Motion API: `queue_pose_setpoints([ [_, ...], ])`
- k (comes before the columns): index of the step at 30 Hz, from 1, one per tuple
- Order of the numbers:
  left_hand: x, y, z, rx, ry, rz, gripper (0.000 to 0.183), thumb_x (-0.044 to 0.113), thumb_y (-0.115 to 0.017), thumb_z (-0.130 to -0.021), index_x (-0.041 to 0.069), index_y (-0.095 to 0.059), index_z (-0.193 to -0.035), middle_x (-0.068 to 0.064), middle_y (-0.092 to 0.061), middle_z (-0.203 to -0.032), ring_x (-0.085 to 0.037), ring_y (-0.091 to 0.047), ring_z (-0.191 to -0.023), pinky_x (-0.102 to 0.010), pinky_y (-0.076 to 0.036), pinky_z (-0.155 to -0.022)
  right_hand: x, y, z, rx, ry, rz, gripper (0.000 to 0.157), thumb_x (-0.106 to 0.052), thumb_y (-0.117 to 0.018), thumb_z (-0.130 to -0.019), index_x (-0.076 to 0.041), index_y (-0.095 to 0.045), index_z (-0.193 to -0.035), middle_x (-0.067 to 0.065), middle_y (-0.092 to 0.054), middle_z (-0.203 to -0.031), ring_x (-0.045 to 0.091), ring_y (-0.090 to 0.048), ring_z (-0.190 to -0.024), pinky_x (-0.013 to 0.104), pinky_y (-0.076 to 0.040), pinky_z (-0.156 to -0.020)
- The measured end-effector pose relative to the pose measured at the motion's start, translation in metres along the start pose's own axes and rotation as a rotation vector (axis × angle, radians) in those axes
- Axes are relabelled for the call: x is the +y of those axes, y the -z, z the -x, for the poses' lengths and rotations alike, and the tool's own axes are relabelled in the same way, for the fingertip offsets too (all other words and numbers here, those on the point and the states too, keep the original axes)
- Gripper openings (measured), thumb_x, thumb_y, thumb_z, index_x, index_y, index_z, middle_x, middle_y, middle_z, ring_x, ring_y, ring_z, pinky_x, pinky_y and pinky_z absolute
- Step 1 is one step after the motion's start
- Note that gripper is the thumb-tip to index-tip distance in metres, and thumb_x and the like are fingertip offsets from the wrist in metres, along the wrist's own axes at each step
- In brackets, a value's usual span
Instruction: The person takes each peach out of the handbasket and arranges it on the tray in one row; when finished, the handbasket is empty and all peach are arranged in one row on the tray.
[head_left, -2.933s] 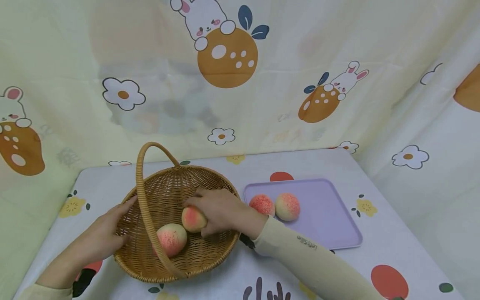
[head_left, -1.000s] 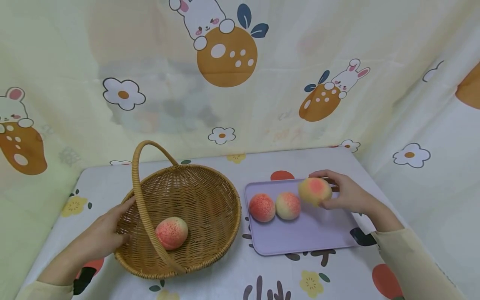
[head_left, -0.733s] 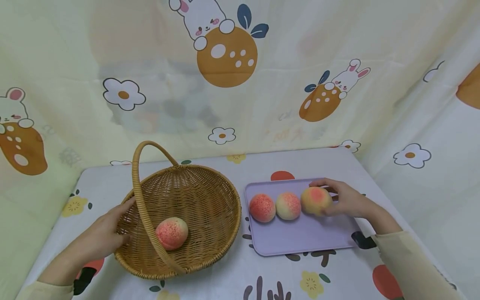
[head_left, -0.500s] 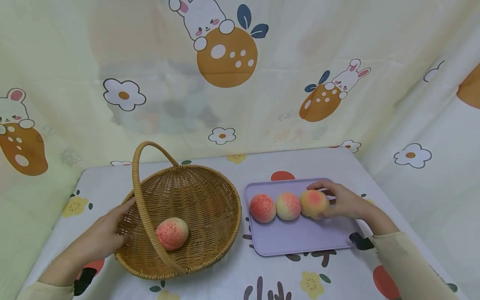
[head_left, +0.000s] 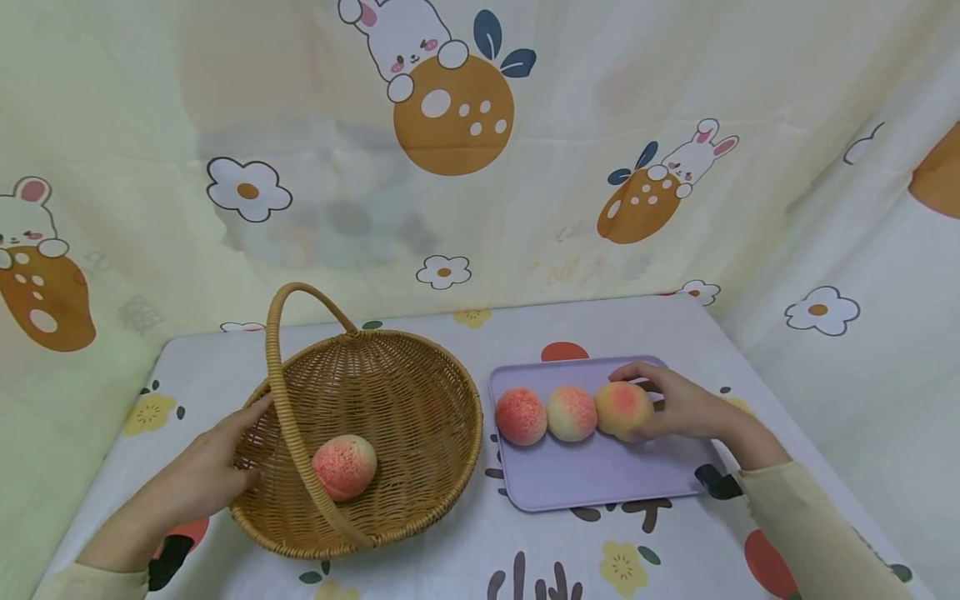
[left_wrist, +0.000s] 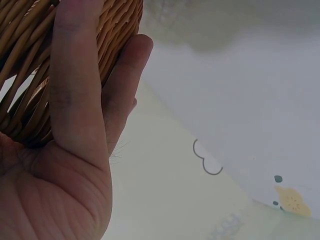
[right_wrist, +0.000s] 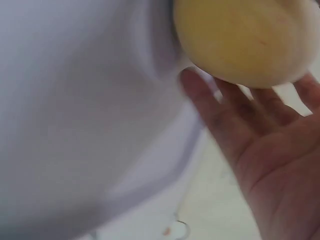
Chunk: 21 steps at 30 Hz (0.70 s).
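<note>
My right hand (head_left: 678,406) holds a yellow peach with a pink patch (head_left: 626,410) on the lilac tray (head_left: 600,483), fingers at its far side and thumb at its near side. In the right wrist view, fingers (right_wrist: 220,115) touch this peach (right_wrist: 245,40). Left of it, a pale pink peach (head_left: 572,413) and a redder peach (head_left: 521,416) complete a touching row. My left hand (head_left: 198,475) rests against the left side of the wicker basket (head_left: 420,392); its straight fingers (left_wrist: 75,85) lie along the weave. Another peach (head_left: 345,467) is inside the basket.
The basket's tall handle (head_left: 276,367) arches over its left part. A table with a patterned white cloth (head_left: 450,542) carries basket and tray. Behind hangs a printed curtain (head_left: 322,200), reaching round both sides.
My right hand has carried the yellow peach from the basket to the tray and lowered it. Most recently it and the two neighbouring peaches shifted slightly left. My left hand has stayed put.
</note>
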<state>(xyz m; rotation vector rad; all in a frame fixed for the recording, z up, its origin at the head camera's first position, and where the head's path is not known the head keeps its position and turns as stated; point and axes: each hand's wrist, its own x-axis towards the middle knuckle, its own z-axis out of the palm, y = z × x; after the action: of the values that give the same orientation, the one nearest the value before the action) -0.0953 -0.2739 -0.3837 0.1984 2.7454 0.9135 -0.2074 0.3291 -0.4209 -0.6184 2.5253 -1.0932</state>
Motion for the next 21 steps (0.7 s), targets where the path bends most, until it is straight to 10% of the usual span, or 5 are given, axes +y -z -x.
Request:
queue_pose_setpoints([
  [11, 0.000, -0.001, 0.001, 0.009, 0.008, -0.013, 0.098, -0.002, -0.075, -0.081, 0.001, -0.019, -0.161, -0.040, -0.027, -0.153, -0.063, -0.034, -0.132, -0.067, -0.048, -0.090, -0.080, 0.012, -0.029, 0.059, 0.214, 0.006, 0.105, -0.022, -0.090, -0.077, -0.025, -0.026, -0.160, 0.003, -0.035, -0.158, 0.036, -0.037, -0.143, 0.058, -0.035, -0.111],
  [21, 0.003, 0.001, 0.000, 0.004, 0.010, -0.016, 0.098, -0.003, -0.074, -0.080, 0.002, -0.018, -0.161, -0.040, -0.028, -0.152, -0.062, -0.032, -0.134, -0.071, -0.041, -0.096, -0.166, -0.047, -0.066, -0.007, 0.449, -0.116, 0.112, -0.023, -0.090, -0.077, -0.034, -0.017, -0.161, -0.007, -0.033, -0.158, 0.023, -0.035, -0.145, 0.046, -0.036, -0.114],
])
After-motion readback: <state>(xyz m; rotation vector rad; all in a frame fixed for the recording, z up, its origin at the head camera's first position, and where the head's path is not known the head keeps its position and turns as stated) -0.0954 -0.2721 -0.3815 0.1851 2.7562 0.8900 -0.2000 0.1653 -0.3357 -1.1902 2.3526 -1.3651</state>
